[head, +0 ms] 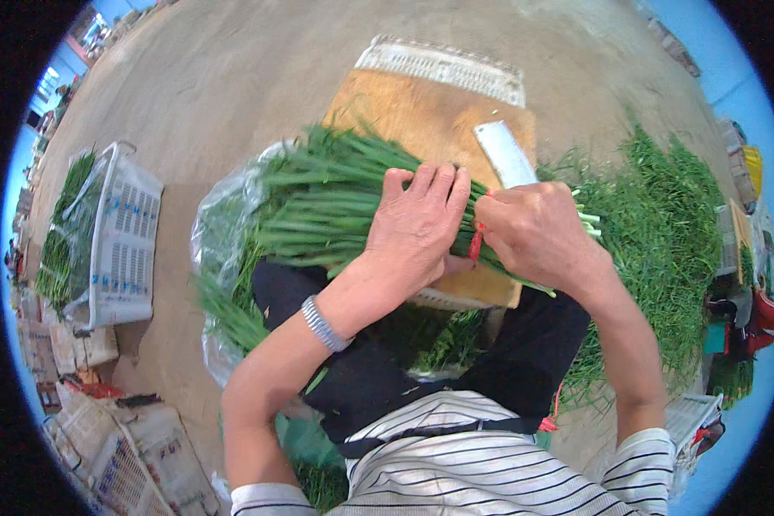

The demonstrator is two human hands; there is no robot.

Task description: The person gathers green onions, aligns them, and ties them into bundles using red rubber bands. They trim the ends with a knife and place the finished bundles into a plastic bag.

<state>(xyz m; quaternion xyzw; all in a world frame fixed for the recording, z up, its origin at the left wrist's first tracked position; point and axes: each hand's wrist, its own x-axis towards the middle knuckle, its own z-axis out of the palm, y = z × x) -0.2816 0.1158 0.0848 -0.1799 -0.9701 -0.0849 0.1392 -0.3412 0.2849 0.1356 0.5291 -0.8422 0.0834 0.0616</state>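
A thick bunch of long green leafy stalks (pixel 322 200), which look like garlic chives, lies across an orange-brown board (pixel 419 109). My left hand (pixel 419 226) presses on the bunch and grips it near the middle. Close to the pale cut ends, my right hand (pixel 535 226) is closed around the stalks, with a red tie (pixel 476 244) between the two hands. My right fingertips are partly hidden. Just beyond my right hand a cleaver's metal blade (pixel 506 155) rests on the board; its handle is hidden.
The board rests on a white plastic crate (pixel 445 64). Clear plastic (pixel 222 219) with more greens lies at the left. A white basket (pixel 126 238) of bagged greens stands further left. Loose green trimmings (pixel 664 258) are heaped at the right. More crates (pixel 122 458) stand at the lower left.
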